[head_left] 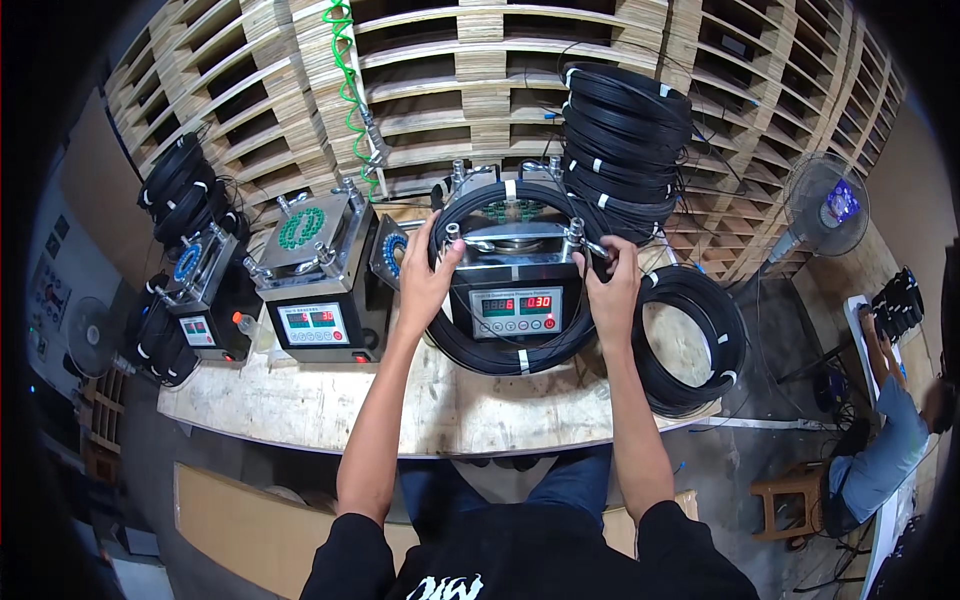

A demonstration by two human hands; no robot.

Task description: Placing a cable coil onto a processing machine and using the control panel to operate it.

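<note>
A coil of black cable (480,354), bound with white tape, is held upright in front of a polishing machine with a red-lit digital display (516,300). My left hand (427,280) is closed around the coil's left side, its thumb near a metal corner post (453,233). At the coil's upper right, my right hand (612,283) has its fingers curled around the cable, close to another metal post (575,232). The cable's ends are hard to make out there. Part of the machine's top plate shows through the ring.
A tall stack of black coils (625,150) stands behind on the right, with more coils (690,385) lying beside my right arm. Two similar machines (310,270) are on the left. Wooden pallets (480,70) line the back. A fan (825,215) and a seated person (885,450) are at right.
</note>
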